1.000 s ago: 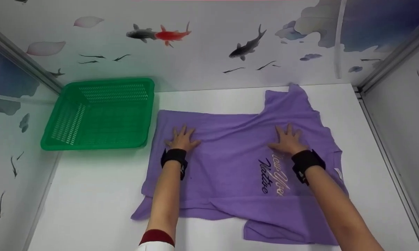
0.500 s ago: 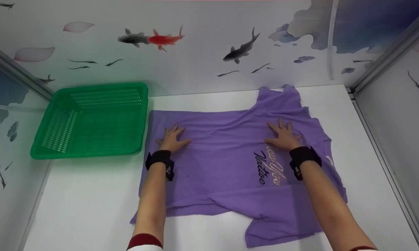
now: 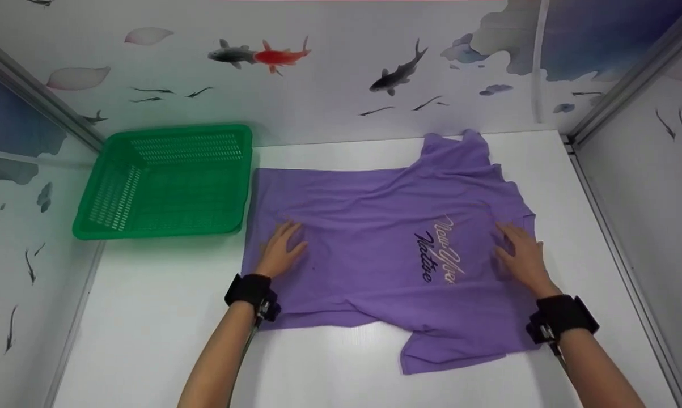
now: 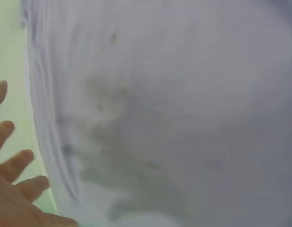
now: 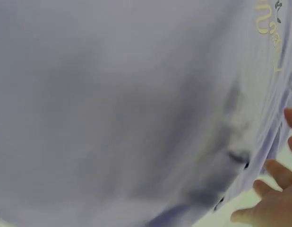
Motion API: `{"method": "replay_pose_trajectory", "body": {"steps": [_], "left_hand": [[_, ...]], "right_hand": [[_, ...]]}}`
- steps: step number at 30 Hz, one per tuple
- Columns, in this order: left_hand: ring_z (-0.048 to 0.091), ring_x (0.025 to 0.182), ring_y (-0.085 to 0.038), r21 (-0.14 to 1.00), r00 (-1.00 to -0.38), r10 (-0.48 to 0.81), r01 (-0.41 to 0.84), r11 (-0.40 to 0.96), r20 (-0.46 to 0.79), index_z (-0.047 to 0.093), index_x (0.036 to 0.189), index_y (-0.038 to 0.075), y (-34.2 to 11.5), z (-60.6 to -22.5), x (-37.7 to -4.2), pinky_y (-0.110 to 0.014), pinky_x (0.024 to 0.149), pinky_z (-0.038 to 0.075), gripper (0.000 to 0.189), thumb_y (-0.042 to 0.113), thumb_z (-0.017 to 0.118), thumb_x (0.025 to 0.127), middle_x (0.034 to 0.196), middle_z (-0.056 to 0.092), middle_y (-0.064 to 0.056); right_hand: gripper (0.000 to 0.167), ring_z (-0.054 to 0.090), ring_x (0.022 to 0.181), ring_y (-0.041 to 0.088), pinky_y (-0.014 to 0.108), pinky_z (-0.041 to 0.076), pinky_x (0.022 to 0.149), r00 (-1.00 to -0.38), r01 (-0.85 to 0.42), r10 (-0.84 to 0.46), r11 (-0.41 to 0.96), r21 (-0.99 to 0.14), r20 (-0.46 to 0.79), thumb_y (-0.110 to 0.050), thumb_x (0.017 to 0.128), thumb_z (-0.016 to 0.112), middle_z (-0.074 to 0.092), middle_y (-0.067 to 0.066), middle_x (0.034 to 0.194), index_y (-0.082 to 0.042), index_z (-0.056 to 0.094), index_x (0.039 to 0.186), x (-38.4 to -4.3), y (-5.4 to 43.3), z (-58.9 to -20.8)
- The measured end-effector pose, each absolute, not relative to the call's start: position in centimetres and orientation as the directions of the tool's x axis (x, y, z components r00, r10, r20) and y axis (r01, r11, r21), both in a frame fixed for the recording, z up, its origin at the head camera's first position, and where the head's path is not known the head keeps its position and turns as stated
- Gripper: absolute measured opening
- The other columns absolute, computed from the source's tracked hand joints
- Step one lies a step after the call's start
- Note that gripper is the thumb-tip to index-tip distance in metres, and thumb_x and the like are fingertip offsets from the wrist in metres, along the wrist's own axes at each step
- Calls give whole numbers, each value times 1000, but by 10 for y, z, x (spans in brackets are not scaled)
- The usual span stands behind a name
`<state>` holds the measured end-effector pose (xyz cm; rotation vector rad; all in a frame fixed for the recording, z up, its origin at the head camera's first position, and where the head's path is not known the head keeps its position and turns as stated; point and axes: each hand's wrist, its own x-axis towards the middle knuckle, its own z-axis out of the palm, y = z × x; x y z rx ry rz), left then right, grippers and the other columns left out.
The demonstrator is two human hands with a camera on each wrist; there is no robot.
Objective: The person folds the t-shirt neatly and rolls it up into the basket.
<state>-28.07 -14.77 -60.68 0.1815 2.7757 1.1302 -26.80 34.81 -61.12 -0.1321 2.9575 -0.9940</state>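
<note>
A purple T-shirt (image 3: 352,226) with script lettering (image 3: 440,249) on its front lies spread on the white table, its hem toward the left and its collar end toward the right. Over the hem end is my left hand (image 3: 278,249), fingers loosely extended. My right hand (image 3: 525,258) is at the collar end, right of the lettering, with fingers spread and slightly bent. Neither hand grips the cloth; whether the fingertips touch it I cannot tell. The left wrist view shows spread fingers (image 4: 16,165) at its left edge. In the right wrist view, fingers (image 5: 280,175) appear at the right edge.
A green plastic basket (image 3: 170,198) with slotted sides stands at the back left, close to the shirt's hem. Walls printed with fish (image 3: 397,76) enclose the white table (image 3: 142,317) at the back and both sides. The shirt's near sleeve (image 3: 454,351) points toward me.
Both hands have drawn back toward me, and the right has also moved right, off the lettering toward the collar. The hem's near corner has shifted inward. The head view has tilted slightly.
</note>
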Motion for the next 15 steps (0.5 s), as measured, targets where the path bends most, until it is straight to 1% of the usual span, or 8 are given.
{"method": "replay_pose_trajectory", "body": {"steps": [2, 4, 6, 8, 11, 13, 15], "left_hand": [[37, 133, -49, 697, -985, 166, 85, 712, -49, 52, 135, -4, -154, -609, -262, -70, 104, 25, 47, 15, 63, 94, 141, 43, -31], [44, 126, -50, 689, -988, 156, 100, 717, -19, 55, 131, -6, -162, -612, -242, -66, 102, 31, 44, 13, 65, 92, 134, 48, -33], [48, 121, -50, 675, -993, 117, 87, 733, 2, 58, 126, -7, -170, -616, -222, -66, 99, 34, 41, 11, 67, 91, 129, 51, -32], [50, 117, -49, 662, -998, 56, 44, 748, 3, 60, 123, -6, -178, -620, -203, -63, 97, 37, 39, 10, 68, 89, 124, 54, -30], [49, 114, -46, 634, -998, -46, -56, 772, -33, 61, 120, -4, -188, -628, -175, -63, 90, 40, 37, 10, 70, 87, 121, 54, -26], [49, 112, -46, 623, -992, -106, -125, 772, -67, 61, 120, -4, -195, -632, -159, -61, 86, 42, 38, 10, 71, 86, 120, 53, -26], [47, 112, -46, 620, -984, -147, -178, 764, -101, 60, 122, -4, -200, -634, -145, -62, 84, 42, 41, 10, 72, 86, 121, 51, -28]], "right_hand": [[48, 36, 126, 56, 78, 16, 99, -999, -28, -13, 806, -592, 29, -4, 89, 63, 44, 38, 134, 9, 48, 133, -246, 355, -610], [46, 39, 121, 57, 76, 23, 98, -996, 39, 80, 808, -588, 44, -2, 88, 62, 47, 39, 128, 11, 50, 130, -224, 360, -610], [44, 38, 118, 59, 73, 28, 95, -981, 142, 192, 792, -594, 21, -1, 88, 60, 46, 40, 126, 13, 49, 128, -204, 363, -610], [44, 37, 117, 59, 70, 30, 93, -949, 268, 313, 748, -607, -33, -2, 90, 56, 45, 40, 124, 15, 46, 128, -185, 364, -610], [47, 35, 117, 58, 67, 30, 94, -875, 439, 463, 641, -629, -140, -7, 93, 48, 42, 40, 123, 19, 39, 132, -161, 366, -610], [51, 39, 115, 56, 61, 33, 94, -828, 521, 518, 568, -637, -215, -13, 95, 46, 44, 39, 122, 20, 37, 133, -147, 366, -611], [55, 44, 113, 54, 56, 36, 94, -799, 575, 524, 520, -632, -296, -20, 97, 44, 46, 41, 122, 21, 38, 133, -135, 364, -612]]}}
